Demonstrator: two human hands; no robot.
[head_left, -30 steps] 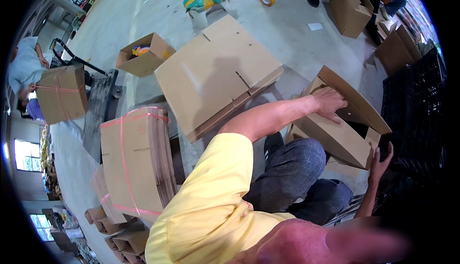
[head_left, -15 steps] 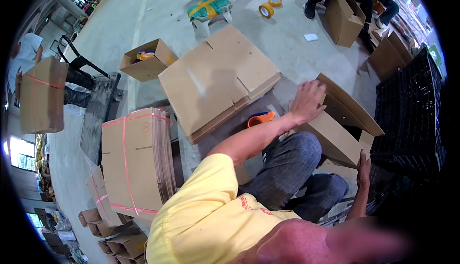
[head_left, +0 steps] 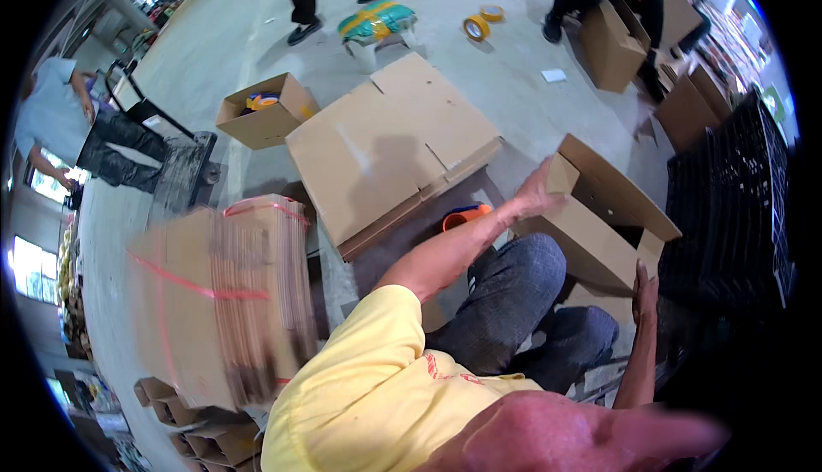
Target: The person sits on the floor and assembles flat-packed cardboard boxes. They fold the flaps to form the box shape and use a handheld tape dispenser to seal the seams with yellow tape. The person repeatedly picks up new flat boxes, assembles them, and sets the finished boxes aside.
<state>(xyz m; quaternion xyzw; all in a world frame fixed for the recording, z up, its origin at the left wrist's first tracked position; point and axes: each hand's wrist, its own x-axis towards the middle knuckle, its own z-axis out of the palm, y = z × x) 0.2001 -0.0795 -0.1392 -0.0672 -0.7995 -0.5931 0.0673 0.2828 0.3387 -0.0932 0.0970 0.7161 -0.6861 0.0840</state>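
concrete floor (head_left: 514,69) of a big work hall, pale grey, with windows along the far left. a person in a light blue top (head_left: 53,108) stands by a flat cart (head_left: 181,176) at left; others are at the top edge, one seated with a carton (head_left: 612,48) at the knees. you sit low, knees bent in dark jeans (head_left: 518,288), an open cardboard box (head_left: 586,245) tilted just beyond them, its long far flap standing up. your left hand (head_left: 539,194) is at the box's left end, touching by the small end flap; its fingers are partly hidden, so cannot tell how far they close. your right hand (head_left: 646,294) is at the near right corner, fingers fairly straight and up against the cardboard; whether it grips or only steadies, cannot tell. an orange tape dispenser (head_left: 467,215) lies near your left forearm, between your knee and a stack of flat cartons (head_left: 385,151). left of that, a strapped cardboard bundle (head_left: 193,301), blurred. black plastic crates (head_left: 728,206) stand just right of the box. two yellow tape rolls (head_left: 476,27) and a green taped parcel (head_left: 377,20) lie farther out.
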